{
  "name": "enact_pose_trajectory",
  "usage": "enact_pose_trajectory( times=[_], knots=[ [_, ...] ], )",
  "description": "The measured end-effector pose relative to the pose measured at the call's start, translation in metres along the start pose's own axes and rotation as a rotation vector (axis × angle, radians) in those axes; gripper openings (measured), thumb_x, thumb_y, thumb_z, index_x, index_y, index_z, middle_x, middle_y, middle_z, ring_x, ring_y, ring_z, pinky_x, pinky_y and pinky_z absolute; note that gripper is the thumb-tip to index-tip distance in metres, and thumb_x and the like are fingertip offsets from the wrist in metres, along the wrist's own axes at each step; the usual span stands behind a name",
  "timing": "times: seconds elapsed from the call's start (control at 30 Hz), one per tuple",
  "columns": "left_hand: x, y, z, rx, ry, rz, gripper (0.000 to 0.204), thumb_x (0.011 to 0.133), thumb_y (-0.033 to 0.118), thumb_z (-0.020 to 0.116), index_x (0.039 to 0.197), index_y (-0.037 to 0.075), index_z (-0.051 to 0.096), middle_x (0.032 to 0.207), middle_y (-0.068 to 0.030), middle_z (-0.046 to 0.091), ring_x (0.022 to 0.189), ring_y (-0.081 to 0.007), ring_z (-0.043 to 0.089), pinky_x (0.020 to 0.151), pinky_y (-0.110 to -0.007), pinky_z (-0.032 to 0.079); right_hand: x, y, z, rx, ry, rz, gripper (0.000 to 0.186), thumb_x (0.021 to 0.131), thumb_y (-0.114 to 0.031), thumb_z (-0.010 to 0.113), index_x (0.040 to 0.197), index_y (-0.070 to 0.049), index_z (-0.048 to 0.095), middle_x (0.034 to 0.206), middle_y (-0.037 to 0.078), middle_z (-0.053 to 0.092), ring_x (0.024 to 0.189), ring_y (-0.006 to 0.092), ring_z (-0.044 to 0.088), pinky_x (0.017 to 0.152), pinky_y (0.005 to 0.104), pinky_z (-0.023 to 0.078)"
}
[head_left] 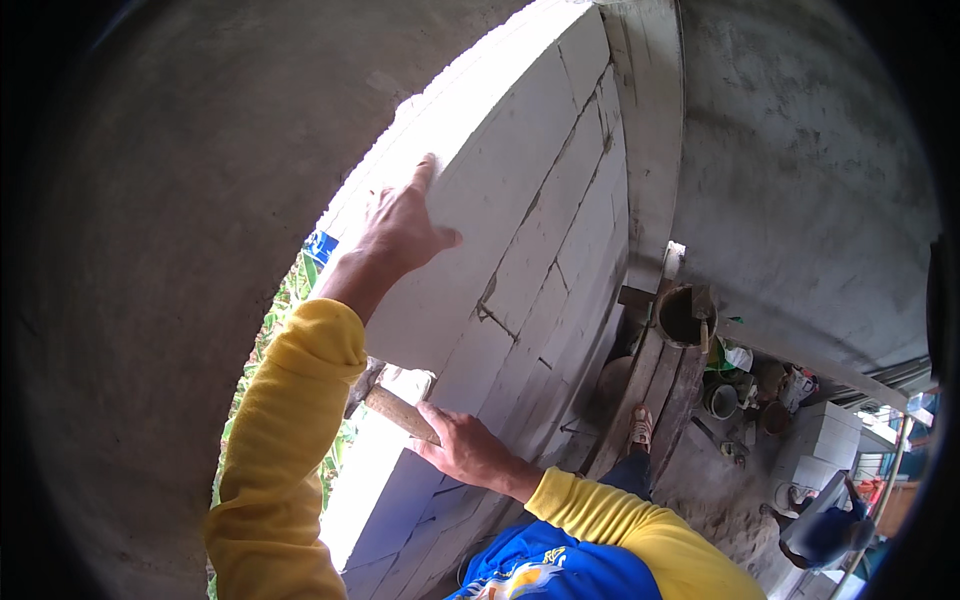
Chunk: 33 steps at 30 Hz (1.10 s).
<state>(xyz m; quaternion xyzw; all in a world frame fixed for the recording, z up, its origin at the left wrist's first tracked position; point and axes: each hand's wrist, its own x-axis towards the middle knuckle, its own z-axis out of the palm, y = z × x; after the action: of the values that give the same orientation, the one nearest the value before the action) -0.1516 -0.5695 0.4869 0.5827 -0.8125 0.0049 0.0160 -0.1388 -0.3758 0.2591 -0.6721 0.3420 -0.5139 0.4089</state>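
A wall of pale white blocks (520, 270) with dark mortar joints runs up the middle of the view. My left hand (398, 228) lies on the upper edge of a top-course block, fingers stretched out and thumb apart over its face. Lower down, my right hand (466, 452) is wrapped round the wooden handle of a hammer (404, 412). The hammer's head is partly hidden by my left sleeve, and it sits by a gap in the top course. Whether it touches a block I cannot tell.
Wooden planks (655, 385) lie beside the wall, with my shoe (641, 426) on them. A bucket (680, 318) with a trowel stands at their far end. Smaller buckets (721, 401) and stacked white blocks (828, 440) are on the right. Another person (832, 530) bends at lower right.
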Motion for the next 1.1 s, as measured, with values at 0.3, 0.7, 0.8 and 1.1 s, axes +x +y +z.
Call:
enact_pose_trajectory(
  times=[0.3,0.7,0.8,1.1],
  knots=[
    [0.003,-0.015,0.006,0.0,0.051,0.044,0.108,0.078,0.026,0.091,0.164,0.001,0.03,0.151,-0.03,0.053,0.143,-0.0444,0.048,0.122,-0.049,0.037,-0.001,-0.025,-0.018,-0.085,-0.277,0.067,0.05,0.1,-0.032,0.072,0.128,0.006,0.057,0.097,0.027,0.073,0.096,0.0436,0.074,0.083,0.0492,0.062],
    [0.008,-0.011,0.01,-0.01,0.044,0.049,0.11,0.076,0.023,0.093,0.163,0.0,0.029,0.143,-0.0311,0.059,0.135,-0.0412,0.058,0.118,-0.046,0.044,-0.006,-0.015,-0.02,-0.049,-0.356,0.015,0.06,0.099,-0.038,0.072,0.134,0.01,0.059,0.103,0.03,0.072,0.099,0.0428,0.074,0.083,0.0482,0.062],
    [0.008,-0.015,0.012,-0.009,0.081,0.073,0.109,0.077,0.023,0.092,0.163,-0.001,0.03,0.141,-0.0312,0.061,0.132,-0.0404,0.06,0.117,-0.046,0.044,0.001,-0.004,-0.025,-0.026,-0.096,0.013,0.06,0.098,-0.033,0.075,0.132,0.014,0.058,0.103,0.031,0.072,0.096,0.0437,0.074,0.08,0.0462,0.062],
    [0.013,-0.022,0.022,0.021,0.108,0.11,0.107,0.076,0.033,0.093,0.161,0.0,0.036,0.129,-0.0286,0.069,0.125,-0.0388,0.065,0.113,-0.046,0.048,-0.03,0.002,-0.001,-0.01,-0.166,0.021,0.059,0.096,-0.031,0.078,0.13,0.013,0.06,0.108,0.032,0.072,0.098,0.0433,0.075,0.084,0.0448,0.063]
  ],
)
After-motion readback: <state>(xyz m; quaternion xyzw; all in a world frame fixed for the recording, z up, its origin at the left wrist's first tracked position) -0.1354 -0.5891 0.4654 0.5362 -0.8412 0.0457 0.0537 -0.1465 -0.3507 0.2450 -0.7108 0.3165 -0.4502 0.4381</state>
